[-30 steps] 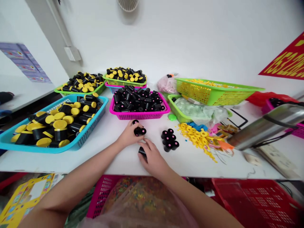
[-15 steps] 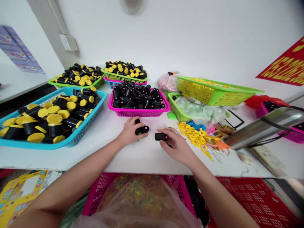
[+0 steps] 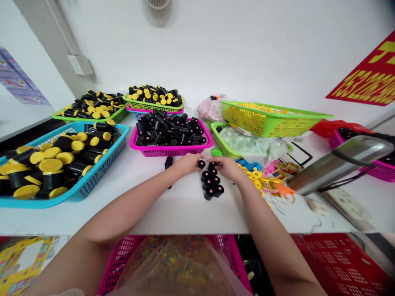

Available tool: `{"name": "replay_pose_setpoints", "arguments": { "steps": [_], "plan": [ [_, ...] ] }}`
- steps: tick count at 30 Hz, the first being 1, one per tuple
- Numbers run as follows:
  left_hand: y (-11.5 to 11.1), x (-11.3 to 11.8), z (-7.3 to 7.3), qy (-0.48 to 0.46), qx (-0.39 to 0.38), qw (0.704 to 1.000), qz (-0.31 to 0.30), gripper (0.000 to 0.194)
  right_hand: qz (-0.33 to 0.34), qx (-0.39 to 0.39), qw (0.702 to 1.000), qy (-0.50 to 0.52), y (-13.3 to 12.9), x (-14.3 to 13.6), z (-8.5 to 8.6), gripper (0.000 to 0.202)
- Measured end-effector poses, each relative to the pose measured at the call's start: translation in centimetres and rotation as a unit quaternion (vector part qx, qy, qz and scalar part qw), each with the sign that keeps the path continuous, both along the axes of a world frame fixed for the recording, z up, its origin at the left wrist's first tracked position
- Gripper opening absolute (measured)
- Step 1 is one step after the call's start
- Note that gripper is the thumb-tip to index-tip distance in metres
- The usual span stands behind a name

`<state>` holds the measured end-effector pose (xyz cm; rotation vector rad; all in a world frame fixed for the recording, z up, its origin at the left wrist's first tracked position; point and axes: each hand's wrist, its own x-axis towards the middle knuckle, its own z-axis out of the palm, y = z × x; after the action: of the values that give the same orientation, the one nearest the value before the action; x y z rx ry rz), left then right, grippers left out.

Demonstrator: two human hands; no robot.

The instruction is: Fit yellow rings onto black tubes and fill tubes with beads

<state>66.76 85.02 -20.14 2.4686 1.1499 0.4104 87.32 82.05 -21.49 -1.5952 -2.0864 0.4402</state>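
Observation:
Several black cylinders with pink dots on top (image 3: 212, 181) stand upright in a tight cluster on the white table. My left hand (image 3: 189, 164) grips a black cylinder (image 3: 201, 164) at the cluster's upper left. At the upper right, the fingers of my right hand (image 3: 226, 166) are closed on another black cylinder (image 3: 212, 165). More black pieces (image 3: 168, 161) lie left of the cluster, partly behind my left forearm. Behind my hands, a pink basket (image 3: 171, 152) is heaped with loose black cylinders.
A blue basket (image 3: 106, 166) of yellow-capped black cylinders stands at left. Green baskets (image 3: 277, 128) sit back right. Small yellow parts (image 3: 257, 176) and a steel flask (image 3: 339, 164) are at right. A pink basket (image 3: 108, 263) with a plastic bag is below the table's front edge.
Both hands have moved toward the back and right, beside the cylinder cluster, which now shows between my forearms. The view has shifted slightly.

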Motion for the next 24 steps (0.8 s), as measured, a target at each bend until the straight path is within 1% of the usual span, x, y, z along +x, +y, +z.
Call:
{"name": "replay_pose_setpoints", "arguments": {
  "steps": [2, 4, 5, 7, 8, 10, 11, 12, 13, 15, 16, 18, 19, 21, 22, 24],
  "plan": [
    [0.4, 0.7, -0.3, 0.021, -0.001, 1.0, -0.016, 0.063, 0.016, -0.009, 1.0, 0.019, -0.2, -0.2, -0.5, 0.051],
    [0.5, 1.1, -0.2, 0.035, 0.001, 0.999, -0.025, 0.074, 0.019, -0.024, 0.998, 0.049, -0.2, -0.1, -0.8, 0.055],
    [0.4, 1.1, 0.0, 0.047, -0.001, 0.999, -0.027, 0.078, 0.018, -0.033, 0.997, 0.065, -0.2, 0.0, -0.9, 0.056],
    [0.0, 0.5, 1.0, 0.078, -0.011, 0.996, -0.04, 0.081, 0.018, -0.049, 0.994, 0.093, -0.1, 0.3, -1.1, 0.058],
    [-0.2, -0.1, 1.8, 0.09, -0.012, 0.994, -0.054, 0.078, 0.015, -0.05, 0.993, 0.104, -0.1, 0.5, -1.1, 0.058],
    [-0.5, -1.9, 3.4, 0.092, -0.002, 0.993, -0.068, 0.063, -0.01, -0.022, 0.992, 0.122, -0.1, 0.7, -1.2, 0.058],
    [-0.6, -3.0, 4.1, 0.089, 0.01, 0.995, -0.051, 0.054, -0.029, 0.004, 0.991, 0.13, -0.2, 0.8, -1.1, 0.055],
    [-0.7, -4.0, 4.6, 0.094, 0.024, 0.995, -0.01, 0.046, -0.047, 0.037, 0.989, 0.139, -0.4, 0.8, -0.9, 0.051],
    [-0.8, -5.0, 4.9, 0.112, 0.035, 0.992, 0.046, 0.04, -0.063, 0.075, 0.984, 0.146, -0.6, 0.7, -0.6, 0.045],
    [-0.9, -6.5, 4.6, 0.16, 0.045, 0.974, 0.151, 0.034, -0.076, 0.15, 0.974, 0.152, -1.0, 0.1, 0.2, 0.036],
    [-1.0, -6.9, 4.1, 0.179, 0.046, 0.965, 0.186, 0.033, -0.072, 0.181, 0.97, 0.148, -1.2, -0.4, 0.8, 0.034],
    [-1.1, -7.1, 2.7, 0.189, 0.046, 0.957, 0.217, 0.035, -0.042, 0.215, 0.968, 0.123, -1.5, -1.8, 2.0, 0.034],
    [-1.0, -7.1, 2.0, 0.184, 0.046, 0.956, 0.226, 0.036, -0.016, 0.212, 0.972, 0.1, -1.5, -2.7, 2.6, 0.034],
    [-0.8, -6.7, 1.0, 0.172, 0.046, 0.954, 0.24, 0.037, 0.048, 0.167, 0.984, 0.028, -1.0, -4.8, 3.6, 0.031],
    [-0.7, -6.6, 0.7, 0.165, 0.045, 0.955, 0.243, 0.036, 0.077, 0.137, 0.987, -0.022, -0.6, -5.9, 4.0, 0.03],
    [-0.3, -6.5, 0.6, 0.149, 0.035, 0.96, 0.236, 0.033, 0.118, 0.085, 0.981, -0.127, 0.4, -8.0, 4.3, 0.029]
  ]
}}
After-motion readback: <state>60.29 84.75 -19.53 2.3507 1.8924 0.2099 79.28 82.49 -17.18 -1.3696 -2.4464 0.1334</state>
